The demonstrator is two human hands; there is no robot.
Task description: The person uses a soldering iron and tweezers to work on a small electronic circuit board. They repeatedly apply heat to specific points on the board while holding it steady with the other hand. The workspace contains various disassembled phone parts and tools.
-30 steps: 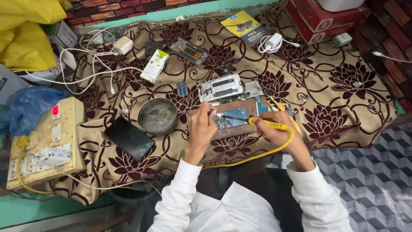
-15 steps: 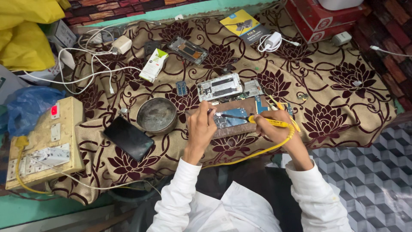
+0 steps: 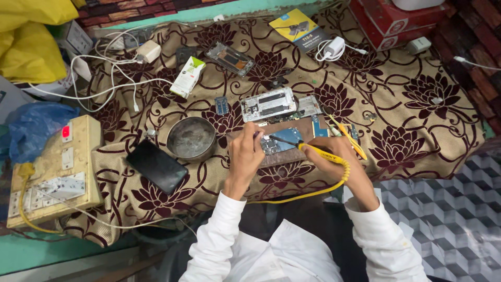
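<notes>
Little moved since earlier frames: soldering iron (image 3: pixel 313 150) tip edged slightly left over blue circuit board (image 3: pixel 282 140), both hands otherwise steady. Right hand (image 3: pixel 334 162) wrapped around yellow iron handle, tip down on board. Left hand (image 3: pixel 245 154) fingers pinched at board's left edge, possibly gripping something thin; cannot tell what. Board lies on brown block at near middle of patterned cloth (image 3: pixel 417 120). Metal bowl (image 3: pixel 191 138) just left; dark phone (image 3: pixel 156 166) further left. Work looks mid-solder, unfinished.
</notes>
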